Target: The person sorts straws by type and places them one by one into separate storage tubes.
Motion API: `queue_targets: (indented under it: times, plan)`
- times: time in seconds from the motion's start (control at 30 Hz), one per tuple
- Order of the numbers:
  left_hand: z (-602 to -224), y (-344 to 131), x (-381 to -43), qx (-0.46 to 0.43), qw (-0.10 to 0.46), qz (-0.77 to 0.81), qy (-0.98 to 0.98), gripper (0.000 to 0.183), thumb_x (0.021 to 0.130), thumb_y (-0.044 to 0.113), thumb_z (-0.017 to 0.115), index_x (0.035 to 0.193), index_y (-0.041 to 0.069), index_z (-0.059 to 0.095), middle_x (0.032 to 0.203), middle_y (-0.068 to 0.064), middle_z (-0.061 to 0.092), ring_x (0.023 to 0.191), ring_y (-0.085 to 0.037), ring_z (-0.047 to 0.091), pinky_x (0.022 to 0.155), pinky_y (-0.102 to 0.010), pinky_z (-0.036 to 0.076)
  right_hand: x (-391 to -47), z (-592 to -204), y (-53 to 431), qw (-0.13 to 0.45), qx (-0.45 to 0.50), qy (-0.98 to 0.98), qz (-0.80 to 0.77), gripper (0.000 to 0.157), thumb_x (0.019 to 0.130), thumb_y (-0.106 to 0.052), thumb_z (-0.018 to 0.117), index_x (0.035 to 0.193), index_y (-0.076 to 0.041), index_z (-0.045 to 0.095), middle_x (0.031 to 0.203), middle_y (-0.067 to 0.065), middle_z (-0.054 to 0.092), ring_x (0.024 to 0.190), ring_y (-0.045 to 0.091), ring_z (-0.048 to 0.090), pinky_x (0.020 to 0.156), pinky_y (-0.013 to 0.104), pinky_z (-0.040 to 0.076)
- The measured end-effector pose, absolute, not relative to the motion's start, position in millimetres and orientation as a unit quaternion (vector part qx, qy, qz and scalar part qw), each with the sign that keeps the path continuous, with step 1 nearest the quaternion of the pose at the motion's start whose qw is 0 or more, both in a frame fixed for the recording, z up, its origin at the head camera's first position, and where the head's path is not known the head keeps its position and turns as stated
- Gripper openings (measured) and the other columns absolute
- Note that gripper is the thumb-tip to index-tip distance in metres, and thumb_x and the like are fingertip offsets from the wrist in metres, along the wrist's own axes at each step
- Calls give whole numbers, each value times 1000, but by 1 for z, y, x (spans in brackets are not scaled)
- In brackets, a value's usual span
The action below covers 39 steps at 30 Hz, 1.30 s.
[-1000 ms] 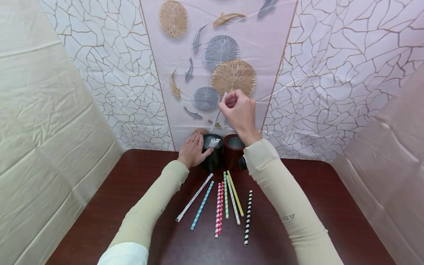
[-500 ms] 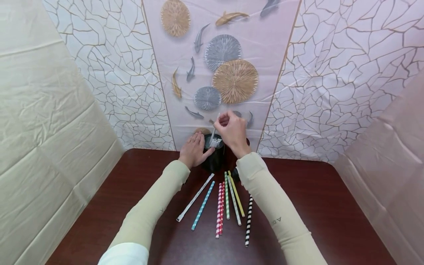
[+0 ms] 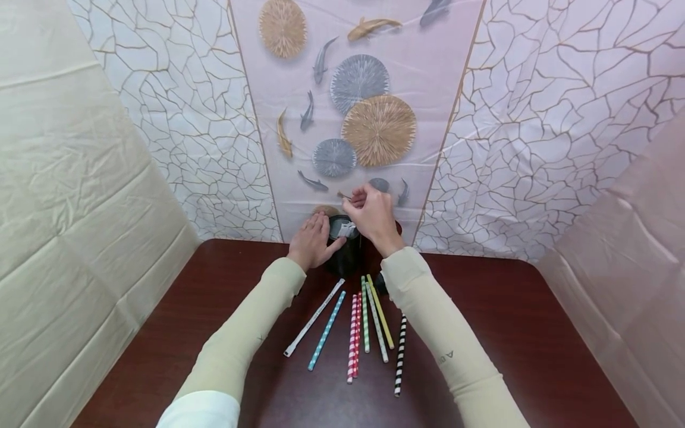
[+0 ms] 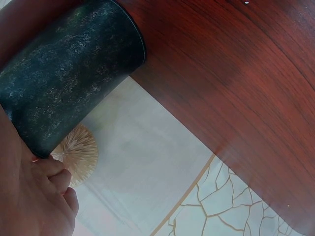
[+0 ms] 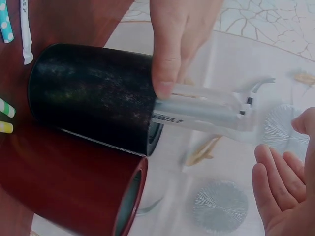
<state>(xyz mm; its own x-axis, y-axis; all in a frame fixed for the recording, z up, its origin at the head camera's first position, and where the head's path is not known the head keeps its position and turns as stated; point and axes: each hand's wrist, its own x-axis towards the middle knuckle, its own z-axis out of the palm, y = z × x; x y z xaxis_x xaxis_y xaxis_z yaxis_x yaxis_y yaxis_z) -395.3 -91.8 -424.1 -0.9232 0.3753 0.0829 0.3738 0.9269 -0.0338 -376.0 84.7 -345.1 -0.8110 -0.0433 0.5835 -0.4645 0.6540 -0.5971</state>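
Note:
My left hand (image 3: pixel 312 242) holds a black cup (image 5: pixel 88 86) at its rim, the thumb on the near side. Several straws in white wrappers (image 5: pixel 206 115) stand in the cup, their ends sticking out past the rim. Just right of that rim in the head view is my right hand (image 3: pixel 373 217). In the right wrist view its fingertips (image 5: pixel 263 153) are apart from the thumb, with nothing between them. A dark red cup (image 5: pixel 64 182) stands against the black one; the right hand mostly hides it in the head view.
On the dark wood table (image 3: pixel 481 333) lie a wrapped straw (image 3: pixel 314 318), a blue dotted straw (image 3: pixel 326 331), a black striped straw (image 3: pixel 400 356) and several pink, red, green and yellow ones. A patterned cloth (image 3: pixel 299 77) hangs behind the cups.
My right hand has come down and left to the black cup with a wrapped straw and let it go there. The left hand has stayed on the cup.

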Motion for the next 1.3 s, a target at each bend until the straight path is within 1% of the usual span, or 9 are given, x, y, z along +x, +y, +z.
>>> queue_targets:
  times: [0.13,0.37,0.5,0.6,0.73,0.87,0.97,1.17,1.3]
  plan:
    - [-424,-92,-397,-192,41,11,-980,91,110,67,22,166,-4,20,175,-23,20,165,-34,20,135,-43,19,-369,-334,88,264,148,-874,380,28,96,-24,75,110,0,74,100,13,82,91,25,80,96,44,60]
    - [-424,-93,-397,-191,32,14,-981,92,109,68,20,167,-4,17,176,-22,18,166,-32,17,135,-43,17,-353,-310,93,266,164,-882,353,24,94,-20,77,104,1,76,97,16,82,89,26,81,92,43,62]
    - [-421,-93,-395,-190,35,11,-981,91,110,67,21,167,-4,19,176,-23,19,165,-33,19,135,-43,18,-341,-295,94,245,166,-899,322,25,94,-22,77,105,0,76,96,13,82,93,26,80,114,45,47]
    - [-421,-93,-393,-190,41,5,-981,90,110,66,23,166,-5,21,175,-23,21,165,-33,20,135,-44,19,-331,-286,95,221,162,-913,302,26,95,-26,77,104,-1,77,95,12,83,95,26,79,119,50,38]
    - [-421,-91,-393,-192,45,-1,-980,90,110,65,25,166,-5,22,175,-23,22,165,-33,21,135,-44,20,-320,-278,95,187,154,-931,275,26,94,-27,77,100,-2,80,94,11,83,98,27,78,106,45,53]
    - [-422,-91,-393,-194,42,-5,-980,90,110,66,24,166,-5,21,175,-23,21,165,-33,20,135,-44,19,-312,-274,92,137,151,-950,234,23,93,-27,75,95,-5,82,95,8,82,103,32,73,104,45,52]
    - [-423,-92,-393,-194,39,-3,-980,91,110,67,23,166,-5,20,175,-23,20,165,-33,19,135,-45,19,-306,-275,88,85,154,-961,212,24,94,-29,75,90,-7,83,91,7,81,101,33,71,102,45,53]
    - [-422,-93,-394,-199,39,25,-979,89,111,64,23,166,-6,19,175,-23,20,165,-34,19,135,-45,19,-300,-287,80,0,164,-968,191,27,96,-31,77,81,-10,84,84,4,80,100,31,69,88,41,59]
    - [-422,-93,-394,-200,37,38,-978,85,112,59,23,166,-6,18,176,-23,19,165,-34,19,135,-44,18,-302,-302,75,-43,164,-965,200,38,98,-31,75,65,-11,77,67,1,75,80,27,69,69,33,55]
